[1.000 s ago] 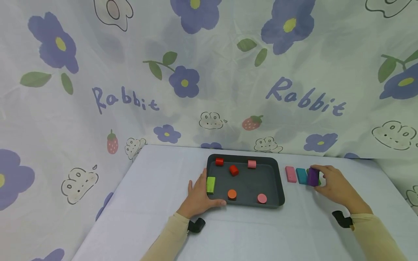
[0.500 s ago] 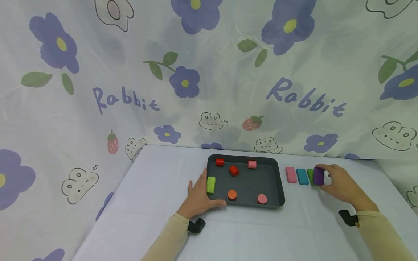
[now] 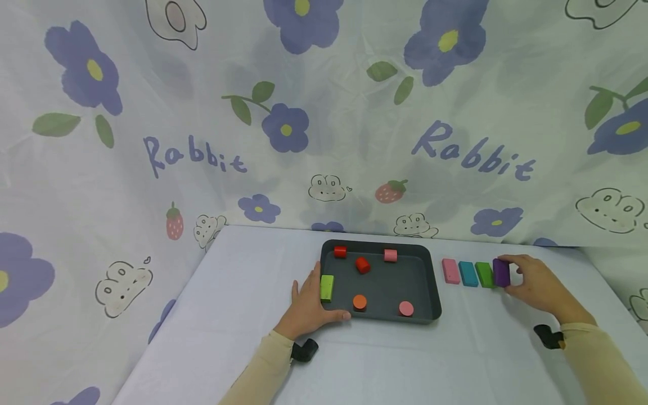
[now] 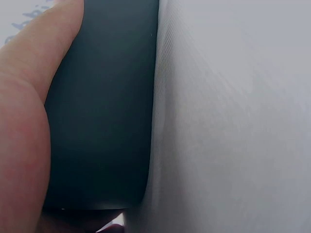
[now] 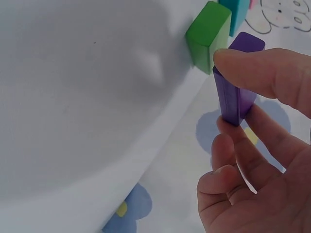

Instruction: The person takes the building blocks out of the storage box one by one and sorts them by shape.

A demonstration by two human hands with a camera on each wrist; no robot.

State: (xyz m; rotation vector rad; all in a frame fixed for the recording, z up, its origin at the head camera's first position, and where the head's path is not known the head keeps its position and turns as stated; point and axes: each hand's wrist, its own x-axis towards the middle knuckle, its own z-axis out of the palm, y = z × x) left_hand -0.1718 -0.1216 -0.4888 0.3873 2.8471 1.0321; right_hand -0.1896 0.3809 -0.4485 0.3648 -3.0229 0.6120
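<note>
My right hand (image 3: 539, 287) pinches a purple block (image 3: 501, 273) between thumb and fingers, at the right end of a row of blocks. In the right wrist view the purple block (image 5: 238, 92) stands beside the green block (image 5: 209, 34), with the thumb across its near side. Left of it in the row lie a green block (image 3: 484, 274), a blue block (image 3: 468, 274) and a pink block (image 3: 450, 271). My left hand (image 3: 306, 309) rests against the dark tray (image 3: 390, 284) at its front left corner, fingers straight along the left side, thumb along the front rim.
Inside the tray are a lime green block (image 3: 327, 288), red pieces (image 3: 362, 265), an orange round piece (image 3: 359, 302) and pink round pieces (image 3: 406, 308). A white cloth covers the table (image 3: 385, 365). A patterned curtain (image 3: 354, 124) hangs behind it.
My right hand has moved to the right with the purple block, from over the green block to that block's right side. The green block now shows fully. My left hand and the tray stay put.
</note>
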